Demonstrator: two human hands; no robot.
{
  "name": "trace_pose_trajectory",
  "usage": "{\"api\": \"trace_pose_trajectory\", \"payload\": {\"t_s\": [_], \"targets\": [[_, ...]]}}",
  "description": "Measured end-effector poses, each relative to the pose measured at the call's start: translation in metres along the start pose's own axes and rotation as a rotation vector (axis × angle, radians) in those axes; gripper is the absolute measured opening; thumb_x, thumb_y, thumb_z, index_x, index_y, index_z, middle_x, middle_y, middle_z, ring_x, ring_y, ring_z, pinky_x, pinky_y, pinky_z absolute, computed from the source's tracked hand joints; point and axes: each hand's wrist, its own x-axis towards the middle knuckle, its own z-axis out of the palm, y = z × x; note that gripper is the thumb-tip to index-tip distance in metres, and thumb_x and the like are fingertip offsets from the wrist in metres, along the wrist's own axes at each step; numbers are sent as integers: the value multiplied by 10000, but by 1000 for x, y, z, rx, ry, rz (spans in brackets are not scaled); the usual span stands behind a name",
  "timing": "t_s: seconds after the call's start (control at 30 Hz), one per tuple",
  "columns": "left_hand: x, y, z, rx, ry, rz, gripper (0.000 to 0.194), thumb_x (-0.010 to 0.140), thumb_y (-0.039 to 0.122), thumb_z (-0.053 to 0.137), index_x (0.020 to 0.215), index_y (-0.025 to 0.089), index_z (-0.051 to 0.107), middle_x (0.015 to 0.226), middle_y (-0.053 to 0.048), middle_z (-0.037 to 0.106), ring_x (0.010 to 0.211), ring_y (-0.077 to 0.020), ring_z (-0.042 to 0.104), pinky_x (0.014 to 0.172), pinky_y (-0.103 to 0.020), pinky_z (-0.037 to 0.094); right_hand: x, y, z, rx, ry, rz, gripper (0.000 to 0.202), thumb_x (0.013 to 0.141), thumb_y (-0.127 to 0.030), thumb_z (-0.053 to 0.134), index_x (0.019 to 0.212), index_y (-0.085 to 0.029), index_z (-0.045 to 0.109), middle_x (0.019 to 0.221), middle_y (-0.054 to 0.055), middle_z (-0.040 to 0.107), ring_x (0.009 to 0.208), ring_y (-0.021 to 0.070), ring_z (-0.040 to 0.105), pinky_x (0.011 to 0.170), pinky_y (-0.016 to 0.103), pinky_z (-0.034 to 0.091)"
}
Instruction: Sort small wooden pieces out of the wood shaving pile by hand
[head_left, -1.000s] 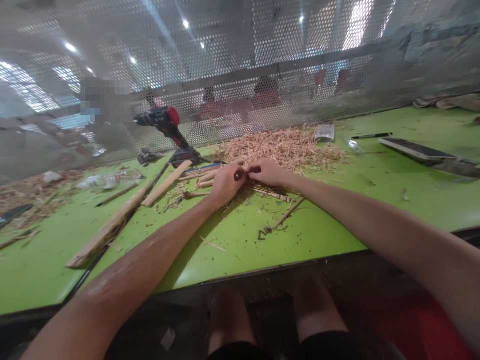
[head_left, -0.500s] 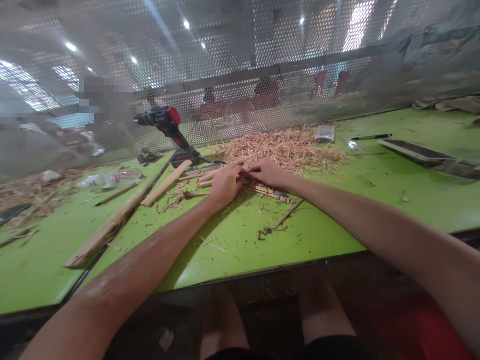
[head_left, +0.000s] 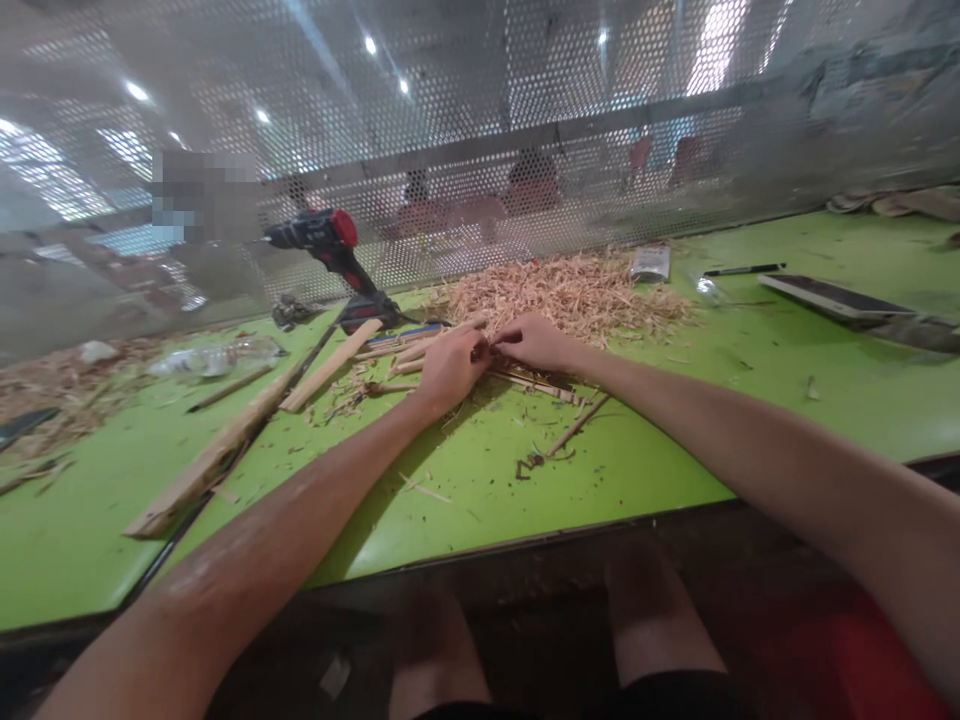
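My left hand (head_left: 454, 368) and my right hand (head_left: 534, 342) meet fingertip to fingertip over the green table (head_left: 495, 490). The fingers of both are closed in a pinch, and whatever lies between them is too small or too hidden to make out. Under and beside the hands lie thin wooden sticks (head_left: 544, 385), with more wooden strips (head_left: 405, 345) to the left. A pile of wood shavings (head_left: 562, 295) spreads just behind my right hand. Nearer me lies a thin twig-like stick (head_left: 577, 425).
A cordless drill (head_left: 337, 260) stands at the back left. A long wooden plank (head_left: 214, 455) and a flat wooden slat (head_left: 330, 368) lie left, near a clear plastic bottle (head_left: 217, 357). At right are a pen (head_left: 744, 269) and a phone-like tablet (head_left: 836, 296). Behind rises a perforated screen (head_left: 465, 120).
The view has shifted very slightly. Both hands stay in the same place with fingertips together, and the things on the table lie as before.
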Motion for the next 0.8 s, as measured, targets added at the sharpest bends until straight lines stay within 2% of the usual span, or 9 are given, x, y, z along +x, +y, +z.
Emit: {"api": "trace_pose_trajectory", "payload": {"t_s": [0.13,0.27,0.37,0.47,0.67,0.8], "targets": [[1,-1,1,-29,-7,-15,111,929,156,675,874,196,764,970,-102,806,938,-283,726,869,-382,546,-2,-4,0,-27,-12,-11,317,990,-158,659,1130,-105,939,1024,115,870,863,205,682,825,305,481],[1,-3,3,-49,4,-14,112,913,151,664,864,193,757,948,-95,804,921,-274,720,866,-381,548,-4,-7,-1,-6,-5,27,292,959,-151,701,1102,-180,954,1011,74,880,897,221,691,857,307,490],[2,-4,4,-55,1,-22,102,902,155,671,846,199,745,924,-87,797,913,-271,715,861,-378,550,-3,-6,0,-5,-6,15,279,939,-143,715,1073,-169,957,982,79,873,880,225,698,855,312,490],[2,-3,3,-49,-12,-38,94,905,161,679,846,196,744,919,-89,791,922,-277,721,877,-386,553,-2,-4,2,-37,5,-19,297,962,-157,687,1095,-124,950,963,97,862,853,225,694,840,323,490],[3,3,0,-55,-23,-72,69,935,169,703,934,170,772,996,-116,806,998,-303,747,936,-407,560,-2,-4,4,-122,22,-12,296,995,-132,665,1109,-150,937,970,75,858,867,197,695,844,294,496],[2,1,1,-64,-11,-58,87,923,130,696,942,169,771,987,-109,810,981,-301,748,922,-407,559,-2,-5,4,-136,27,-9,278,1014,-122,681,1103,-166,941,964,62,863,856,193,695,832,288,488]]}}
